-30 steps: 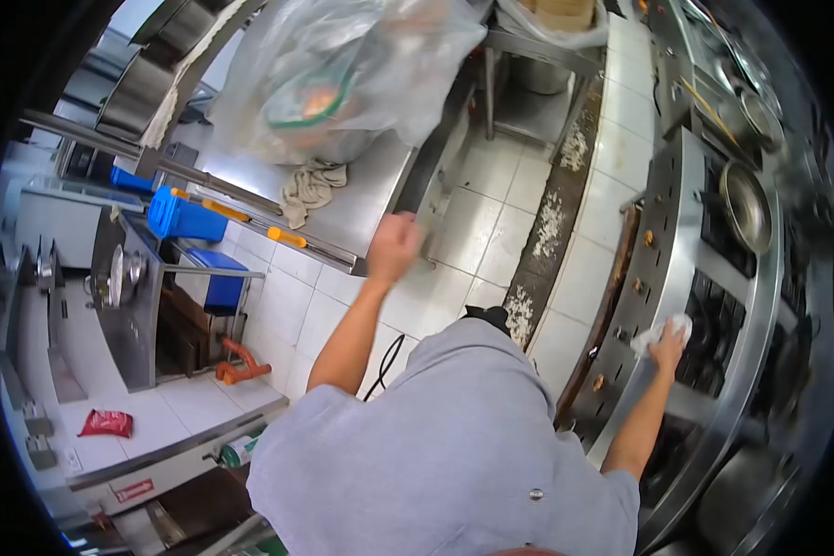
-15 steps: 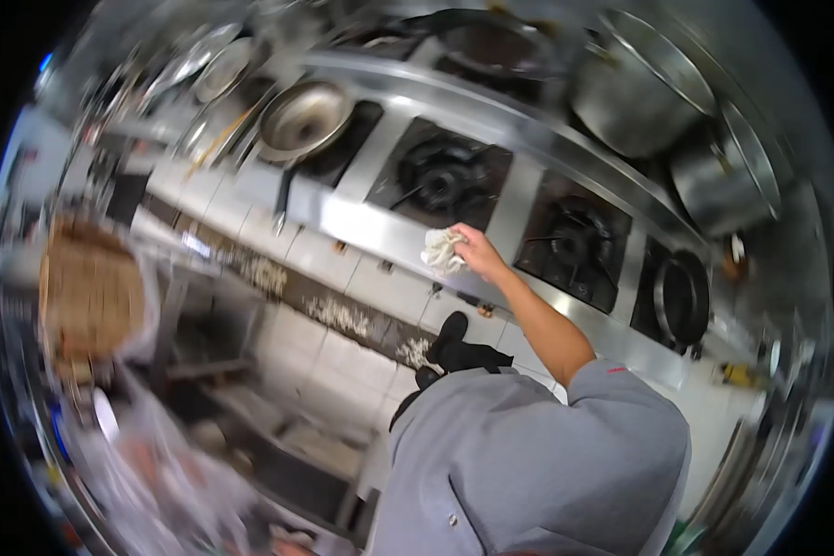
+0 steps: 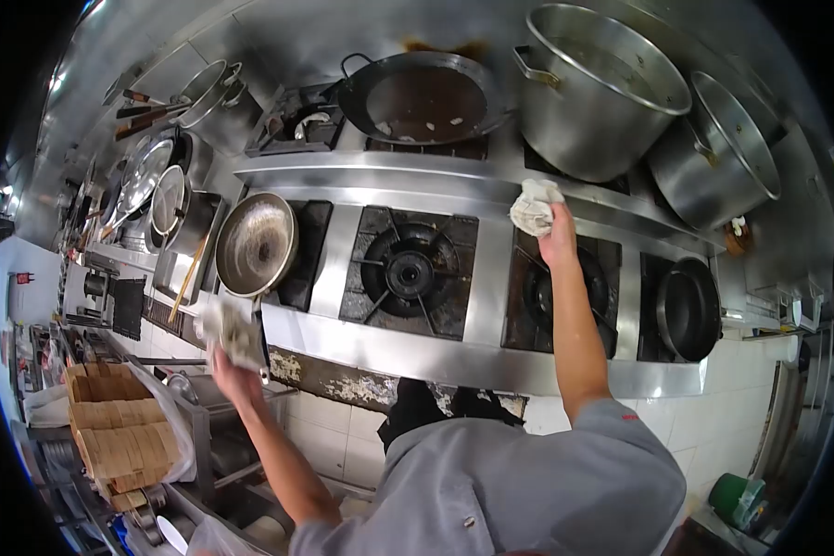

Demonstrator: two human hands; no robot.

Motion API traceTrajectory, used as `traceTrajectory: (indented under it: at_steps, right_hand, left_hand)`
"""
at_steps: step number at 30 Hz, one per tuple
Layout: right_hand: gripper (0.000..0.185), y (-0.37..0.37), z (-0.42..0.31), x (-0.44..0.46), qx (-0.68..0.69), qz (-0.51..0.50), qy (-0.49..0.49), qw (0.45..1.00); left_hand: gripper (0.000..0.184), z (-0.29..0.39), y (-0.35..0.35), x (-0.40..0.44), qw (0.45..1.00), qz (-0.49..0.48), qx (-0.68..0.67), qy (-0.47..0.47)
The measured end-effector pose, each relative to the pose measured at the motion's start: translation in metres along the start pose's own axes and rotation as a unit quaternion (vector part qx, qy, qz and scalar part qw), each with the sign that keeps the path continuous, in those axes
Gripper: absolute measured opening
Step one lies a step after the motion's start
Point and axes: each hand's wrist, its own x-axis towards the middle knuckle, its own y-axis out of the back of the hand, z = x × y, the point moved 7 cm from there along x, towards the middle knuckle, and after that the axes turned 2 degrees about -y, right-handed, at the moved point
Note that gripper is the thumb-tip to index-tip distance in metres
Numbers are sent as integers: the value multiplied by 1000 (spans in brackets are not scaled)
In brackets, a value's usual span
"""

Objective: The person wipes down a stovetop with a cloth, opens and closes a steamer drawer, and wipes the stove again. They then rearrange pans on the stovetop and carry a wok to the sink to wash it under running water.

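My right hand (image 3: 559, 243) is closed around a crumpled white cloth (image 3: 535, 208), held over the rear part of the right-hand burner (image 3: 570, 289), by the raised steel ledge. Another pale cloth (image 3: 230, 332), somewhat blurred, is gripped in my left hand (image 3: 235, 378). That hand is at the front edge of the stove, close to the handle of a steel frying pan (image 3: 258, 246). The pan sits on the left burner. Between the two hands lies a bare black burner (image 3: 410, 272) with its grate.
Behind the ledge stand a wide wok (image 3: 426, 97) with dark liquid and two tall stockpots (image 3: 602, 93) (image 3: 718, 153). A black pan (image 3: 688, 309) leans on the far-right burner. Woven baskets (image 3: 125, 426) are stacked at lower left.
My right hand has moved from the stove's front edge back toward the ledge with its cloth. My left hand has come into view holding a cloth. The view has turned and sharpened.
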Motion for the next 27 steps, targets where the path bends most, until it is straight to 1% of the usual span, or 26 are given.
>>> traceTrajectory:
  at_steps: [1, 2, 3, 4, 5, 7, 9, 11, 13, 14, 15, 18, 20, 21, 22, 23, 24, 25, 26, 27]
  right_hand:
    - [32, -11, -7, 8, -4, 14, 4, 1000]
    - [32, -18, -10, 17, -3, 17, 12, 1000]
    - [32, -25, -13, 26, -3, 23, 21, 1000]
    - [33, -31, -17, 33, -12, 55, 27, 998]
    - [35, -33, -17, 45, -5, 28, 34, 999]
    - [35, -46, -20, 55, -9, 54, 35, 998]
    - [35, -60, -22, 66, -14, 67, 44, 997]
    - [36, -75, -22, 77, -14, 84, 59, 995]
    - [37, -86, -21, 85, -63, 140, 80, 985]
    - [36, -90, -20, 91, -61, 134, 105, 983]
    - [36, -96, -17, 97, -62, 140, 110, 982]
    - [35, -110, -10, 108, -30, 182, 137, 973]
    - [34, -119, -7, 110, -51, 201, 146, 967]
    - [34, -117, -6, 112, -54, 210, 146, 965]
    - [32, -116, -4, 117, -78, 211, 127, 966]
    - [30, -114, -2, 121, -99, 213, 108, 966]
    - [25, -117, -3, 122, -95, 208, 123, 966]
    - [25, -116, -4, 124, -96, 220, 125, 963]
    - [24, -115, -3, 126, -105, 220, 108, 964]
    - [23, -114, -2, 128, -114, 219, 90, 965]
  left_hand:
    - [33, -9, -30, 45, 1000, -28, -6, -7]
    - [33, -10, -78, 76, 998, -40, 51, -6]
    - [32, -24, -110, 116, 996, -73, 47, -1]
    - [30, -36, -149, 147, 996, -87, 20, 27]
    - [29, -56, -173, 192, 992, -124, 6, 18]
    - [27, -86, -235, 261, 991, -130, -9, 33]
    - [24, -114, -294, 326, 988, -152, -13, 25]
    - [21, -148, -345, 395, 985, -169, 20, -6]
    - [19, -168, -391, 434, 982, -169, 84, 10]
    - [21, -176, -411, 444, 985, -158, 68, 17]
    - [21, -186, -430, 456, 984, -165, 65, 21]
    - [21, -218, -472, 487, 981, -172, 75, 42]
    - [27, -242, -493, 505, 954, -244, 167, 45]
    - [29, -247, -502, 498, 935, -280, 213, 46]
    - [38, -247, -505, 495, 913, -304, 269, 29]
    - [38, -240, -508, 487, 910, -311, 270, 36]
    - [41, -235, -511, 477, 909, -333, 240, 68]
    - [44, -240, -515, 469, 906, -354, 211, 102]
    - [44, -248, -517, 469, 900, -364, 212, 109]
    - [44, -247, -521, 474, 882, -399, 247, 45]
